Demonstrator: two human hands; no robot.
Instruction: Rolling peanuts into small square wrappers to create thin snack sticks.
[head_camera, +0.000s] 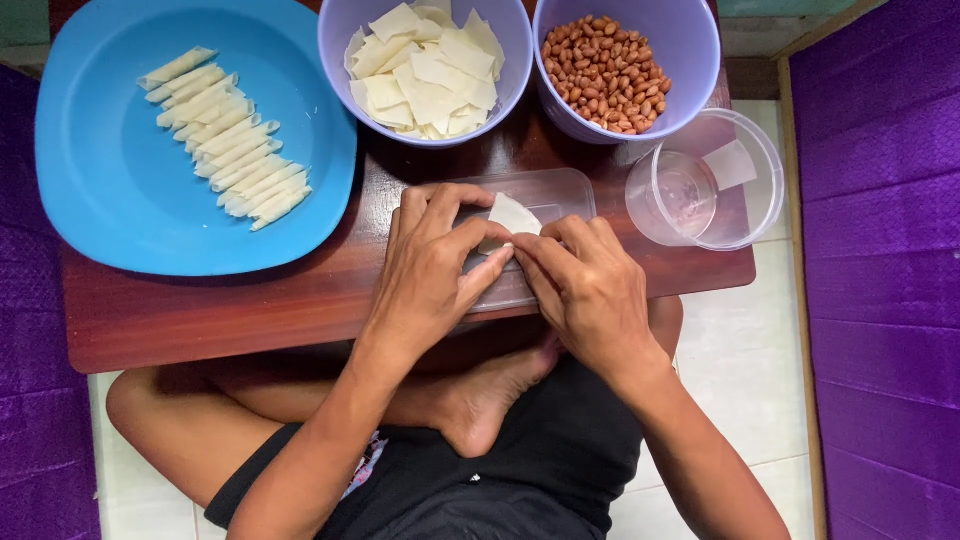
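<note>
My left hand (428, 268) and my right hand (585, 285) meet over a clear plastic lid (560, 192) on a low wooden table (200, 315). Both pinch a small pale dough wrapper (510, 214), whose upper corner sticks out above my fingertips. The lower part of the wrapper is hidden under my fingers. A blue plate (110, 180) at the left holds several finished rolled wrappers (225, 140) in a slanting row.
A lilac bowl (345, 40) of square wrappers (430, 70) stands behind my hands. Beside it, a second lilac bowl (695, 45) holds peanuts (605, 72). A clear plastic cup (700, 180) sits at the table's right edge. Purple fabric flanks both sides.
</note>
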